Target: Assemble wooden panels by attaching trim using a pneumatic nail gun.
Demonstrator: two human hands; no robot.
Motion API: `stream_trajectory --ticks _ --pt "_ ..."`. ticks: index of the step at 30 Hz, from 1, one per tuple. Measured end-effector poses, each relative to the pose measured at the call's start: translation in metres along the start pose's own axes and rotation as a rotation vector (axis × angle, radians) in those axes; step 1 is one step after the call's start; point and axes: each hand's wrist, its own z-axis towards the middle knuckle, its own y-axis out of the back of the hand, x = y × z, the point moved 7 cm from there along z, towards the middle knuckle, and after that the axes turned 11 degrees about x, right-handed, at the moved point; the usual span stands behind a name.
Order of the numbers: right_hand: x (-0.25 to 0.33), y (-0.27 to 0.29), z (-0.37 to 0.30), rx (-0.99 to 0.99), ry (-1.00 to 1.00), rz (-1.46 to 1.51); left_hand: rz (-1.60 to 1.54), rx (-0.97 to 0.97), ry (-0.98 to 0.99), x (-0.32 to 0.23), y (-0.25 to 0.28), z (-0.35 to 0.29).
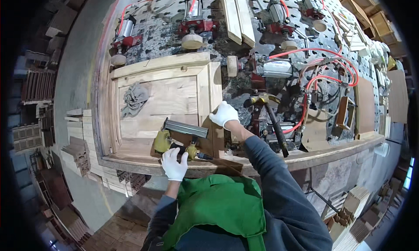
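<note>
A wooden panel frame point(157, 67) lies on the bench in front of me, with a crumpled grey cloth point(135, 99) on its inner panel. On its near part rests a yellow nail gun point(162, 141) with a long grey magazine. My left hand point(174, 164), in a white glove, is closed round the gun's dark handle. My right hand point(224, 114), gloved too, has its fingers bent together over the wooden strip point(215, 87) along the frame's right side; its fingertips are partly hidden. A claw hammer point(275, 124) lies to the right of that hand.
Air cylinders with round wooden pads, such as one clamp point(276, 68), stand on the perforated bench top. Red hoses point(355, 74) loop at the right. Two loose boards point(238, 17) lie at the far side. A wooden rail point(314, 157) edges the bench; stacked boards point(78, 155) stand left.
</note>
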Motion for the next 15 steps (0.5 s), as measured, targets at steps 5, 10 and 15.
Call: stream_trajectory --ticks 5,10,15 --pt "-0.004 -0.007 0.01 0.063 0.069 -0.032 0.123 0.06 0.048 -0.011 0.002 0.009" --pt "0.005 0.006 0.002 0.243 0.169 -0.051 0.084 0.052 0.059 -0.011 -0.001 0.011" --pt "-0.006 0.163 -0.073 -0.401 0.533 -0.177 0.057 0.016 0.156 0.001 0.012 0.003"
